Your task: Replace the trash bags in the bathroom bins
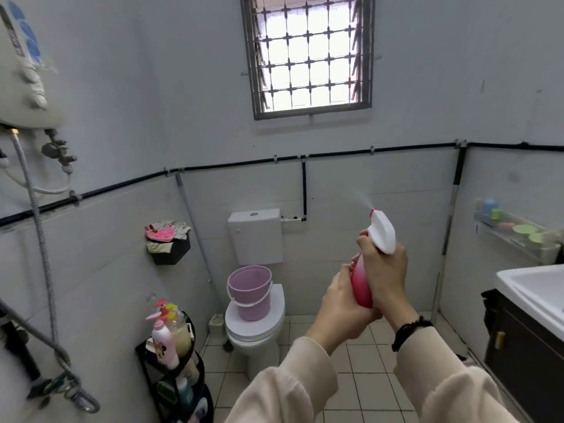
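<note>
A pink spray bottle with a white trigger head is held upright to the right of the toilet, gripped at the neck by the right hand and cupped underneath by the left hand, mist leaving its nozzle

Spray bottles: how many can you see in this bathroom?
2: the pink spray bottle gripped in both hands, left hand and right hand, and a red-triggered one on the corner rack. Others may hide behind its bottles.

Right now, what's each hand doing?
Left hand: closed around the bottom of the pink spray bottle.
Right hand: closed on the bottle's white trigger head.
</note>
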Motion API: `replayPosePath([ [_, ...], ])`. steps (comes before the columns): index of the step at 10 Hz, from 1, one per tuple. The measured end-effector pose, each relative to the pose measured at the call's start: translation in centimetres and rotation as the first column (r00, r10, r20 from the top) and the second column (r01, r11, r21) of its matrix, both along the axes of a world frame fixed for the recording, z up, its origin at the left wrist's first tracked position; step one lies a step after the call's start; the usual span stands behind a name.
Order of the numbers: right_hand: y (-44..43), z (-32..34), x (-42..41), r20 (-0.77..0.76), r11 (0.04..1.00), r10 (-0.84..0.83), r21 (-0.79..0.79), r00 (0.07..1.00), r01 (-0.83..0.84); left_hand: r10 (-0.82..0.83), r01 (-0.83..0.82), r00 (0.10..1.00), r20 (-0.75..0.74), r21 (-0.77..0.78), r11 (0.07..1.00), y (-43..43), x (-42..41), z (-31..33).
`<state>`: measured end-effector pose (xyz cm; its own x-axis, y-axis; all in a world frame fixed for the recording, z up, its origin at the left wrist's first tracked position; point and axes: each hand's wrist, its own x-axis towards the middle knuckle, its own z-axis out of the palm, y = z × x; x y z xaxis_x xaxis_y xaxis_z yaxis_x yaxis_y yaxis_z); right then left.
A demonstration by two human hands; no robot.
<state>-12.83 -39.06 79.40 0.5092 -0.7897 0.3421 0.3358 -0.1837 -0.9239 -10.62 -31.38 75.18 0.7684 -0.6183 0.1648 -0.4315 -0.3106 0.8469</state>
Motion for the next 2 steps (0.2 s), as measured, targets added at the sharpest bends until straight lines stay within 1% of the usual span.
replayPosePath([
  [1, -0.58, 1.19, -0.25, -0.034, 0.998, -0.045, -0.042, 0.998, 0.043, -0.014, 0.015, 0.999, 0.031, -0.049, 0.999, -1.06, -0.07, 0.88],
  [2, -1.04, 1.32, -0.49, -0.17, 0.988, 0.088, -0.112, 0.981, -0.108, 0.015, -0.015, 1.0, 0.001, -0.085, 0.996, -1.22, -0.9, -0.11],
])
